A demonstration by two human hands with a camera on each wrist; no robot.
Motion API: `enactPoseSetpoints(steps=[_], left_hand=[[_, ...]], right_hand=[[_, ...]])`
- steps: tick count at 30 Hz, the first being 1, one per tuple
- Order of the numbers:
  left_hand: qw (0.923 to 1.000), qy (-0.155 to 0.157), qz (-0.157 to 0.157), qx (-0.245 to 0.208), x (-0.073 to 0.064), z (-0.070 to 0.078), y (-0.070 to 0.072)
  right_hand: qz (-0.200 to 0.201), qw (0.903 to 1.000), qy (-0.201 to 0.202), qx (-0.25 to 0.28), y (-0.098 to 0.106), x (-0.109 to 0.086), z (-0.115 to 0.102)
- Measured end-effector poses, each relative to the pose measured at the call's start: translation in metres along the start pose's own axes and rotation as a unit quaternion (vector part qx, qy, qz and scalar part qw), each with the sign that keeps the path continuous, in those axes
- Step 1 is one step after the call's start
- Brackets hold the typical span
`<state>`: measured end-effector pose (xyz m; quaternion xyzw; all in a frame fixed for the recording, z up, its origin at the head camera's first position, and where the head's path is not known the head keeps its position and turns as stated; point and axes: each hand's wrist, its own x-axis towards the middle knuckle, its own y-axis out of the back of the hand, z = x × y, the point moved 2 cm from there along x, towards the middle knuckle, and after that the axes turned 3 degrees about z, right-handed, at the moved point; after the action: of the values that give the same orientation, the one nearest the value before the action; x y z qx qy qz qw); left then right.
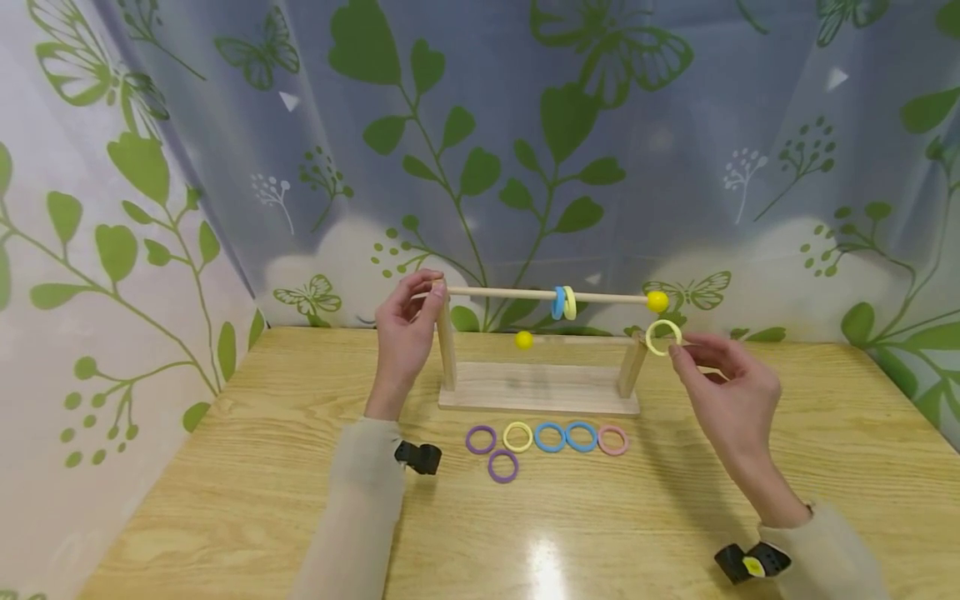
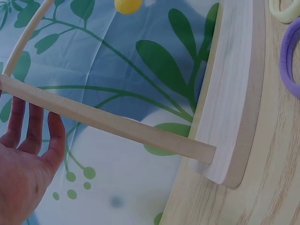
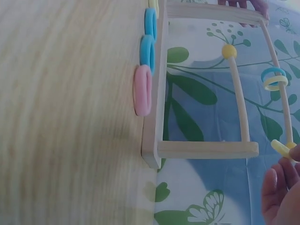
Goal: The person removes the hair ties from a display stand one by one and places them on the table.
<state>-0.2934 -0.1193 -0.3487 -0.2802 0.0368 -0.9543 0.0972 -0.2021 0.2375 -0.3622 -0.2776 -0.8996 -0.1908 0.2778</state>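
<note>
- The right hand [image 1: 729, 390] pinches a yellow ring [image 1: 648, 337] by its lower edge, near the yellow ball [image 1: 657, 302] at the end of the top stick [image 1: 495, 292].
- The left hand's [image 1: 407, 323] grip is narrow: it holds the top of the left post [image 1: 447, 350], where that stick starts.
- The ring could slip and drop, I think, because it is held only by its edge.
- If the ring bumps the ball, the stick may shake, since that end hangs free. Then the blue ring [image 1: 558, 302] and the other yellow ring [image 1: 571, 303] on it might slide.
- A hard tug on the post could tip the wooden stand [image 1: 525, 387].
- The head view shows both purple rings [image 1: 468, 439] lying on the surface [image 1: 262, 467]; the right wrist view shows neither.
- The right wrist view shows best how the low stick [image 3: 240, 98] joins the right post [image 3: 206, 149].
- The left wrist view shows three fingers [image 2: 56, 133] beside the left post, but no right hand.
</note>
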Motion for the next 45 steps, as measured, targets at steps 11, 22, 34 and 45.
enactPoseSetpoints(steps=[11, 22, 34, 45], left_hand=[[1.0000, 0.000, -0.001, -0.002, 0.000, 0.001, -0.001], [1.0000, -0.007, -0.003, -0.004, 0.000, 0.000, 0.000], [1.0000, -0.003, -0.008, -0.003, 0.000, 0.001, 0.000], [1.0000, -0.007, -0.007, -0.001, 0.000, 0.002, 0.000]], right_hand=[[-0.046, 0.9956, -0.068, 0.046, -0.004, -0.011, -0.002], [-0.119, 0.9701, -0.181, 0.109, -0.013, -0.027, 0.001], [-0.180, 0.9519, -0.226, 0.102, -0.025, -0.040, 0.000], [-0.216, 0.9445, -0.216, 0.119, -0.035, -0.049, -0.002]])
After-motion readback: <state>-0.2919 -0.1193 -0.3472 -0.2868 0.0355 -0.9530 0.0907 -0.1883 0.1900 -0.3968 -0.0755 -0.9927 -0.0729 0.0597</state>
